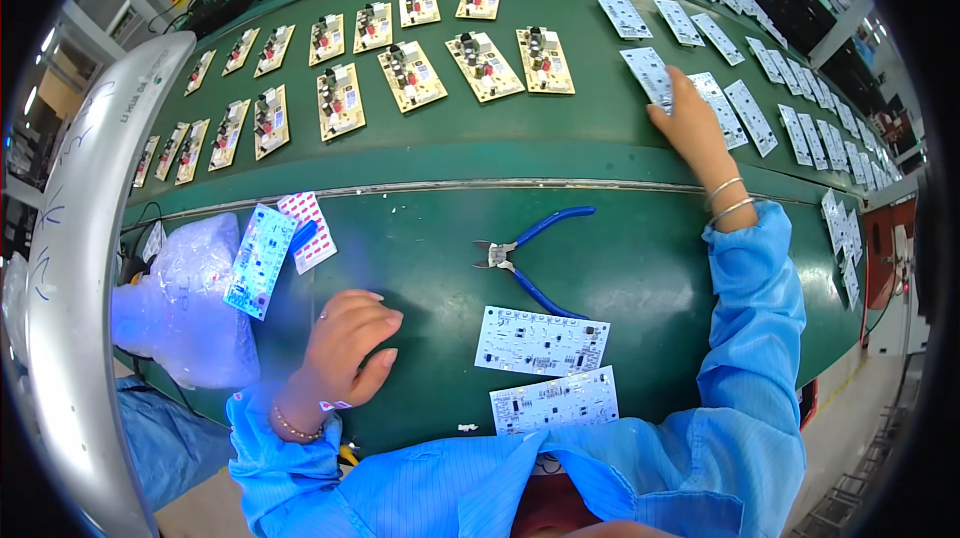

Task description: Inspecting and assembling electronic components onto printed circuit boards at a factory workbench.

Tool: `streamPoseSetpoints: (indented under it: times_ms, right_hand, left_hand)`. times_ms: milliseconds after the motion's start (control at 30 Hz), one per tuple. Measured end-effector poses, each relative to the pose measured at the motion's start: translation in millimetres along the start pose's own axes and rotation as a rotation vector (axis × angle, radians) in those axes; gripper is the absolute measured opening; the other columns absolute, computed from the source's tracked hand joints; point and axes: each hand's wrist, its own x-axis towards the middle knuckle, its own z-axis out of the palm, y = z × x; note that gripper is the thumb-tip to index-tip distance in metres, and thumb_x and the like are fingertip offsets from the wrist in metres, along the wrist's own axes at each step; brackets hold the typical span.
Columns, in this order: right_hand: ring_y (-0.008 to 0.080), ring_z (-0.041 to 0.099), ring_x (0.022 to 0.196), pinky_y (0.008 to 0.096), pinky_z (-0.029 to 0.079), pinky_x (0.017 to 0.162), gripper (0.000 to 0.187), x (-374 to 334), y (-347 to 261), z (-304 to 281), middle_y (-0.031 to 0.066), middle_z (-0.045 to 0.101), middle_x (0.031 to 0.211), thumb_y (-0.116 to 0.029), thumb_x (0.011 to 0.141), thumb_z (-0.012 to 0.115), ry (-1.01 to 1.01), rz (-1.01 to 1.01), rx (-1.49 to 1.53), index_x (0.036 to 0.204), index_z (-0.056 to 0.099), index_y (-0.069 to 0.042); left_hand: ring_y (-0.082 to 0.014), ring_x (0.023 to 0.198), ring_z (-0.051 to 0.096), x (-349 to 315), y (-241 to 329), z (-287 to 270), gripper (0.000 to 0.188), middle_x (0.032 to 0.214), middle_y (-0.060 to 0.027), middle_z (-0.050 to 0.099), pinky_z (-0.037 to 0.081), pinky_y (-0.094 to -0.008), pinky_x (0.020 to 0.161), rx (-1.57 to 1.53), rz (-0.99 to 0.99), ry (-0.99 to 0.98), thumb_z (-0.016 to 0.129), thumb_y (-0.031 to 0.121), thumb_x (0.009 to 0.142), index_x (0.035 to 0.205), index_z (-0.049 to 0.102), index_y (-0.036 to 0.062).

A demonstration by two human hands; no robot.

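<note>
My right hand (692,126) reaches to the far right, its thumb and fingers closed on the near end of a white circuit board (645,74). More white boards lie beside it, one (718,108) just right of my fingers. My left hand (350,343) lies loosely curled on the green bench at the left, holding nothing, thumb apart from the fingers. Between my arms lie blue-handled cutters (498,255), jaws to the left and handles spread. Two white circuit boards, an upper one (542,341) and a lower one (556,400), are close to my body.
Beyond a metal ledge (420,185), two rows of tan circuit boards (342,102) with upright components stand on the green surface. At left are a clear plastic bag (190,288), a blue-lit white board (260,260) and a red-marked label sheet (312,228). A silver lamp housing (85,268) borders the bench.
</note>
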Motion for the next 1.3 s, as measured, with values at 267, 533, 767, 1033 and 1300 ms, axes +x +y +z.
streamPoseSetpoints:
  times_ms: [267, 533, 767, 1033, 1300]
  right_hand:
    - [0.0292, 0.045, 0.106, 0.0349, 0.034, 0.092, 0.063, -5, -140, -16, 0.0154, 0.046, 0.115, -0.009, 0.064, 0.060, -0.110, -0.604, 0.529, 0.121, 0.035, -0.004]
    - [0.0294, 0.047, 0.100, 0.0466, 0.029, 0.096, 0.059, 4, -280, -13, 0.0110, 0.050, 0.105, 0.000, 0.056, 0.056, 0.074, -1.238, 0.769, 0.113, 0.041, -0.008]
    - [0.0282, 0.043, 0.106, 0.0422, 0.026, 0.098, 0.062, 2, -307, -21, 0.0110, 0.046, 0.114, -0.002, 0.059, 0.058, 0.153, -1.230, 0.862, 0.117, 0.039, -0.007]
    - [0.0254, 0.037, 0.116, 0.0330, 0.028, 0.097, 0.070, -4, -299, -14, 0.0121, 0.039, 0.125, -0.009, 0.066, 0.064, 0.118, -0.937, 0.918, 0.127, 0.030, -0.005]
    - [0.0308, 0.040, 0.110, 0.0365, 0.031, 0.093, 0.070, -7, -295, -11, 0.0147, 0.042, 0.120, -0.010, 0.066, 0.063, 0.099, -0.931, 0.950, 0.127, 0.028, -0.004]
  left_hand:
    - [-0.0338, 0.103, 0.045, -14, -9, -35, 0.063, 0.112, -0.0188, 0.047, 0.034, -0.0394, 0.089, 0.368, -0.278, 0.388, 0.067, 0.005, 0.060, 0.117, 0.038, 0.0005]
    - [-0.0322, 0.121, 0.026, -26, -30, -69, 0.096, 0.130, -0.0143, 0.032, 0.024, -0.0396, 0.098, 0.647, -0.298, 0.388, 0.076, 0.034, 0.054, 0.128, 0.022, 0.0066]
    - [-0.0294, 0.105, 0.045, -35, -12, -79, 0.092, 0.113, -0.0142, 0.046, 0.033, -0.0394, 0.092, 0.743, -0.449, 0.562, 0.077, 0.014, 0.053, 0.126, 0.021, 0.0071]
    - [-0.0305, 0.102, 0.048, -28, -9, -76, 0.097, 0.111, -0.0208, 0.044, 0.041, -0.0401, 0.085, 0.808, -0.243, 0.646, 0.075, 0.005, 0.056, 0.128, 0.012, 0.0094]
    - [-0.0296, 0.103, 0.046, -24, -13, -80, 0.094, 0.114, -0.0217, 0.042, 0.041, -0.0395, 0.085, 0.556, -0.071, 0.595, 0.073, 0.008, 0.060, 0.129, 0.009, 0.0108]
